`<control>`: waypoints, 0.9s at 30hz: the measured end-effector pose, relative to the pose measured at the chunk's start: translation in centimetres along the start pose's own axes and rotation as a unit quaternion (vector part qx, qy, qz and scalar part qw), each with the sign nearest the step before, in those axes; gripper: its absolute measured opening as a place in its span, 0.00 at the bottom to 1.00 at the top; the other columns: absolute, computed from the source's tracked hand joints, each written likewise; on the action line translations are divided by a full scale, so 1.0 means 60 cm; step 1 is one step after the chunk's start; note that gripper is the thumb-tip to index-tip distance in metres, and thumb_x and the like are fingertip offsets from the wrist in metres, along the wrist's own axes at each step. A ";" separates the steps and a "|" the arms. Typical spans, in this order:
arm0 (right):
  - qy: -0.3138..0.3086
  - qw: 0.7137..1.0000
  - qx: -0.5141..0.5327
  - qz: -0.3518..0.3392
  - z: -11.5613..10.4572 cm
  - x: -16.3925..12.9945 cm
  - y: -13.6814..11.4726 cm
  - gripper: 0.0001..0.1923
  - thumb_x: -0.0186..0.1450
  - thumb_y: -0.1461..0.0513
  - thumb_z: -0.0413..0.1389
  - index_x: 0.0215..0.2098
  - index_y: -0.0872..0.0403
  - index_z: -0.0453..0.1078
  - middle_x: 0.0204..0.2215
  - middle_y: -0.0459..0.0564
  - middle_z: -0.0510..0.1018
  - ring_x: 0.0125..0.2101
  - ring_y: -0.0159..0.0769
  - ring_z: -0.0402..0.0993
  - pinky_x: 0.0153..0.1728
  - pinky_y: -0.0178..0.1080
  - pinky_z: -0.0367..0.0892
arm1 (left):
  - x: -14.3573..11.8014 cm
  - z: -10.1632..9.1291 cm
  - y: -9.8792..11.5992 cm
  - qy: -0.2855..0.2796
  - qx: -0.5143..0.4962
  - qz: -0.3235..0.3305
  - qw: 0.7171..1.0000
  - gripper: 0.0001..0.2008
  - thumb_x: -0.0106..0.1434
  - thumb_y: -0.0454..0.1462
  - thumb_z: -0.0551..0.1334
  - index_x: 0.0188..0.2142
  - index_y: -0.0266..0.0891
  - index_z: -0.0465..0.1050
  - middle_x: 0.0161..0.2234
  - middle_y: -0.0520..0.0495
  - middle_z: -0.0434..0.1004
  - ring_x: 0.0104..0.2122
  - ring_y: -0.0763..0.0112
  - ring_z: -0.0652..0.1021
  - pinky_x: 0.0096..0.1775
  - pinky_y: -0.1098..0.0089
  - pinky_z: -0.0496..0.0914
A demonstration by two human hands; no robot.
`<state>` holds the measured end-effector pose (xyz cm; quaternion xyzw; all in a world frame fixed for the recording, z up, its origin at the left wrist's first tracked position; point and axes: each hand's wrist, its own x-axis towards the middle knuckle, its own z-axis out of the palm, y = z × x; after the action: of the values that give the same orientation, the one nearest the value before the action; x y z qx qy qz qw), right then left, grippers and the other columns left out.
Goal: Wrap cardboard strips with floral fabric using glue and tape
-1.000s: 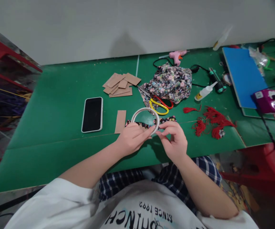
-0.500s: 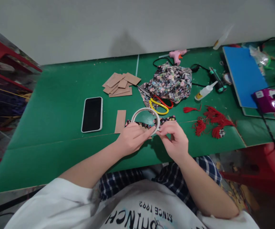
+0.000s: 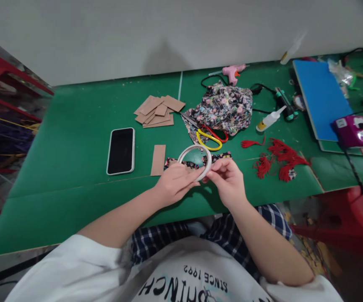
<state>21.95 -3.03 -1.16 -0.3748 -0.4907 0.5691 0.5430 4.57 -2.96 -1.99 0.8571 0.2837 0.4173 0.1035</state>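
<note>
My left hand [image 3: 175, 181] is closed on a thin white roll of tape [image 3: 209, 161], held tilted above the table's front part. At the roll's right edge, the thumb and fingers of my right hand [image 3: 230, 181] are pinched together. What lies between those fingertips is too small to make out. Pieces of dark floral fabric [image 3: 222, 156] lie under and behind the roll, partly covered by my hands. Just left of them rests a single brown cardboard rectangle [image 3: 158, 160]. Scissors [image 3: 211, 140] with red and yellow handles lie behind the roll.
On the green table [image 3: 74, 138] are a phone [image 3: 121, 151], stacked cardboard pieces [image 3: 159, 111], crumpled floral cloth [image 3: 227, 107], a pink glue gun [image 3: 233, 74], a glue bottle [image 3: 271, 119] and red tassels [image 3: 282, 153]. A blue board [image 3: 321, 98] lies at the right.
The roll has tilted and shifted slightly right in my left hand. My right hand has moved a little left and its fingers are drawn in at the roll's edge.
</note>
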 end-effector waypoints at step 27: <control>0.085 0.974 -0.197 -0.075 0.006 0.006 0.013 0.03 0.59 0.63 0.57 0.31 0.51 0.73 0.30 0.45 0.76 0.25 0.27 0.72 0.25 0.33 0.72 | 0.009 -0.011 0.008 -0.022 0.152 -0.026 0.988 0.19 0.64 0.33 0.55 0.55 0.34 0.61 0.24 0.50 0.70 0.26 0.71 0.70 0.33 0.68 0.63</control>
<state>21.38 -2.67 -1.77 -0.4833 -0.5717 0.3853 0.5395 4.54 -3.05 -1.03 0.8643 0.3635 0.3474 -0.0107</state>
